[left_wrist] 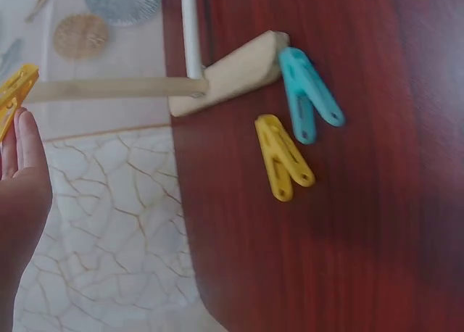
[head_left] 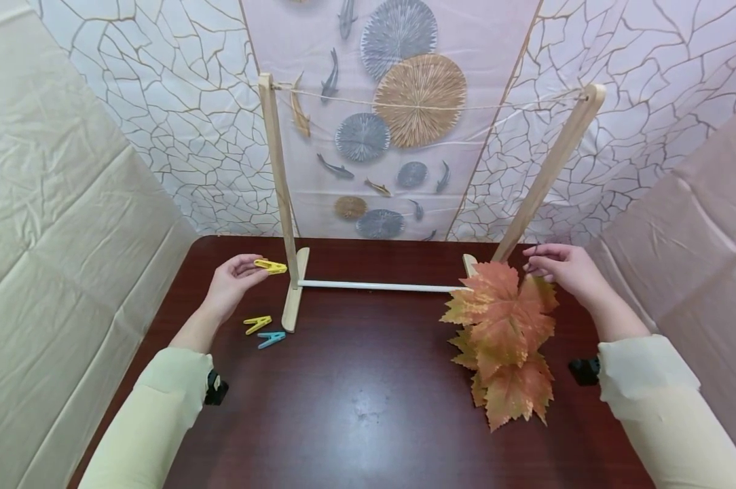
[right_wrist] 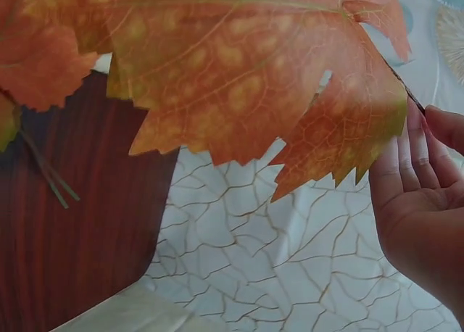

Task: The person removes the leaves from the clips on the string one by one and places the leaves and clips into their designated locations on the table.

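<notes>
My left hand (head_left: pixel 235 280) pinches a yellow clothespin (head_left: pixel 271 266) beside the left post of a wooden frame. Below that hand, a second yellow clothespin (left_wrist: pixel 281 158) and a blue clothespin (left_wrist: pixel 308 96) lie on the table. On the other side, my right hand (head_left: pixel 557 268) pinches the thin dark stem (right_wrist: pixel 403 85) of an orange artificial maple leaf (head_left: pixel 502 309), raised in front of the right post's foot. More orange and yellow-green leaves (head_left: pixel 517 390) lie under it on the table, partly covered.
A wooden frame with a left post (head_left: pixel 278 170) and a right post (head_left: pixel 551 173) stands at the table's back. String (head_left: pixel 356 101) runs between the post tops, and a white rod (head_left: pixel 380 286) joins the feet. Patterned cloth hangs behind the dark red table (head_left: pixel 343 380).
</notes>
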Motion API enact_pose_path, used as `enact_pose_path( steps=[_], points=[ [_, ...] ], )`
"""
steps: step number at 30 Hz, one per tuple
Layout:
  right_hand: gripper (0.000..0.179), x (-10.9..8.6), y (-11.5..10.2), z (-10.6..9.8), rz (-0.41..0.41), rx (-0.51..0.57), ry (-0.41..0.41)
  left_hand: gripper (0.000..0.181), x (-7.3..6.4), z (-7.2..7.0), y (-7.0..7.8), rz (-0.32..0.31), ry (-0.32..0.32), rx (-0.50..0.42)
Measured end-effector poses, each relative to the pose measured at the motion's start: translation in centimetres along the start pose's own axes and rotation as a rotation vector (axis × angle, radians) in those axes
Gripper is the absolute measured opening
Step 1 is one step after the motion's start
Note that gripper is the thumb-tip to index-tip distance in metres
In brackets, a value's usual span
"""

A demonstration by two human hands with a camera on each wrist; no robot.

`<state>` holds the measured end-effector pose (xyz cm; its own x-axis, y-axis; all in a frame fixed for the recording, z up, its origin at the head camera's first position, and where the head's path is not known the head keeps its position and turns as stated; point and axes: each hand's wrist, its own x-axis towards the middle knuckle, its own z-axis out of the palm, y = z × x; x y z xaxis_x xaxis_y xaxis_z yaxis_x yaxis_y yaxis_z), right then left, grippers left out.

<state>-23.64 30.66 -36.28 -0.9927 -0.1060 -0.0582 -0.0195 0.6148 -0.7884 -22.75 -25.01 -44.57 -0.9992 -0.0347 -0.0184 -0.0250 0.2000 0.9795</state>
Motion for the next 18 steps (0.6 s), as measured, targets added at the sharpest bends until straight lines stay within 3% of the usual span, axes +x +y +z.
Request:
enact_pose_path(
  steps=[7,18],
  points=[
    [0.037,-0.5,2.2,0.1,0.020,-0.004,-0.023,0.047,-0.6,-1.1,-2.0,-0.065,0.018,0.057],
    [0.039,-1.5,4.6,0.4,0.070,-0.019,-0.053,0.056,-1.1,-2.2,-4.8,-0.117,0.018,0.134]
  ],
)
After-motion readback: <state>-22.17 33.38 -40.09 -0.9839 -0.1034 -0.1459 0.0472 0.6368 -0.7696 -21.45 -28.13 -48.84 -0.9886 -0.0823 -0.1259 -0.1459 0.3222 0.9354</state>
